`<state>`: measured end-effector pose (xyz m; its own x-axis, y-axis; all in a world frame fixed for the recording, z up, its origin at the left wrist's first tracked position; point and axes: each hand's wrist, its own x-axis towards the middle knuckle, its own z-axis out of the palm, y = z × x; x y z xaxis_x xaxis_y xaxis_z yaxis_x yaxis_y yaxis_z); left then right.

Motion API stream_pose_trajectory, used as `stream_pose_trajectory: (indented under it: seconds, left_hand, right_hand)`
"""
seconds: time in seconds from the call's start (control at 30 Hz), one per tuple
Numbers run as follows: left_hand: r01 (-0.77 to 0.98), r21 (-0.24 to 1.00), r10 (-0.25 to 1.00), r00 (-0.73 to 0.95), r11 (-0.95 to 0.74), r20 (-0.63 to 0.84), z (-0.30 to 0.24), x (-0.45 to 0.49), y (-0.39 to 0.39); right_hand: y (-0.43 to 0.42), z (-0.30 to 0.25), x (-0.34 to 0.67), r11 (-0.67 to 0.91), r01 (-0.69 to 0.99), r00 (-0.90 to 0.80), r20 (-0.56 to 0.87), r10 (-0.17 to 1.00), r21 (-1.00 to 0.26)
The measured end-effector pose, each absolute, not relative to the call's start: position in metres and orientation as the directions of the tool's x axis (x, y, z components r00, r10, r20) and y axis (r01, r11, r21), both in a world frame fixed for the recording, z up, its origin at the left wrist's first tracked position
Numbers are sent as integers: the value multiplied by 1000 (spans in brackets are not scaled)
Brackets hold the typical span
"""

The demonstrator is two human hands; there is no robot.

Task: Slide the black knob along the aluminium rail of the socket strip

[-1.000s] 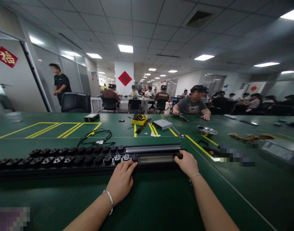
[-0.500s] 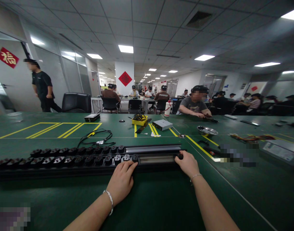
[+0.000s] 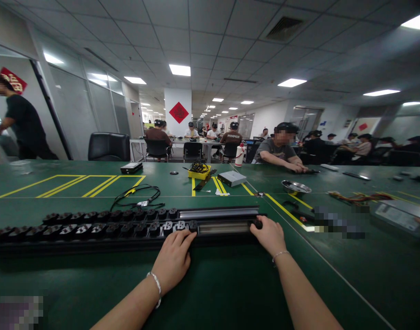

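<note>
Two black track rails lie side by side before me: a near power track (image 3: 226,238) and a far power track (image 3: 216,208). Black socket modules (image 3: 82,230) fill the left and middle stretches of both; bare channel shows at the right. My left hand (image 3: 172,262) is closed over the near rail's front edge, its index fingertip against the rightmost module in that row. At the rail's right end, my right hand (image 3: 269,234) pinches a small black socket module (image 3: 257,223), which its fingers partly cover.
Beyond the rails are a coiled black cable (image 3: 141,199), a yellow tray (image 3: 199,173) of cable, a silver box (image 3: 232,178) and a metal bowl (image 3: 296,186). A power supply unit (image 3: 400,215) lies right. A co-worker (image 3: 278,146) sits across the table.
My hands and the rails look unmoved. A walking person at the left has moved further left, and the co-worker across the table has shifted their hands.
</note>
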<state>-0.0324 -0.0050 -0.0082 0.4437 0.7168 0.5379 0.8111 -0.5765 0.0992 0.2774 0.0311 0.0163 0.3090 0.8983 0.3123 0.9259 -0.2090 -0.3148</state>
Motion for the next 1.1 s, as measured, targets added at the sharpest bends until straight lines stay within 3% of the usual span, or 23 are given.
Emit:
stream_pose_trajectory:
  seconds: [1.1]
  left_hand:
    - [816, 102, 717, 432, -569, 546, -7, -32, -6]
  right_hand:
    - [34, 14, 282, -217, 907, 337, 314, 888, -360]
